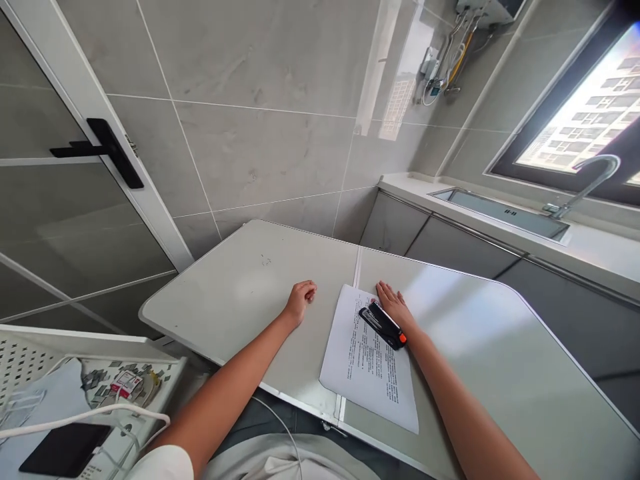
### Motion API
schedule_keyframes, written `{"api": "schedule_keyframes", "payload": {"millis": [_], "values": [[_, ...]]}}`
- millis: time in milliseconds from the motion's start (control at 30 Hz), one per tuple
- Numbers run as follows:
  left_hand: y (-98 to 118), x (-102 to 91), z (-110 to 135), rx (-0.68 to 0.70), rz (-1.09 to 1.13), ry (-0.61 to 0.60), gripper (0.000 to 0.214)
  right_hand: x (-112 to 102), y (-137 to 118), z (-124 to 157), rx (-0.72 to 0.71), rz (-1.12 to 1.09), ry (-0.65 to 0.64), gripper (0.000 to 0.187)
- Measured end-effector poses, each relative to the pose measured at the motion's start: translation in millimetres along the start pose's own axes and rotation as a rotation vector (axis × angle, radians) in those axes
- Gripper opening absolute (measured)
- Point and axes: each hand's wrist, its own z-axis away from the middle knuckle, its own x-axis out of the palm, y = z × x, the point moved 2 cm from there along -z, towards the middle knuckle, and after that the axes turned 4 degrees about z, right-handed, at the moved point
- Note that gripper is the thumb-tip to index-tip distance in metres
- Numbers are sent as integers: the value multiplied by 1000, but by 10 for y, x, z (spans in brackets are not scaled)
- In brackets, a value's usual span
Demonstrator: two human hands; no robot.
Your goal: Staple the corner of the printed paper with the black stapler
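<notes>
A printed sheet of paper [370, 363] lies on a light grey folding table [240, 293]. A black stapler [383, 325] with an orange end rests on the sheet's upper right part. My right hand [396, 305] lies flat on the table beside the stapler, fingers stretched out and touching the paper's top edge. My left hand [300, 300] rests on the bare tabletop left of the sheet, fingers loosely curled, holding nothing.
A white perforated cart [30, 353] at lower left carries a black phone [63, 450], white cables and small packets. A glass door with a black handle [107, 150] stands left. A counter with a sink [500, 212] and tap [587, 183] runs along the right under a window.
</notes>
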Motion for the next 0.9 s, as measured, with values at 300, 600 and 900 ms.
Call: {"api": "schedule_keyframes", "payload": {"millis": [300,600,900], "values": [[209,-506,-62,-181,580,-439,49,-46,-800,-223,-37,63,-112,64],[222,-882,-168,-83,737,-210,58,-40,-1440,-420,-168,3,-73,59],[154,-766,-171,-169,682,-353,56,-119,-1471,-117,133,51,-56,67]]}}
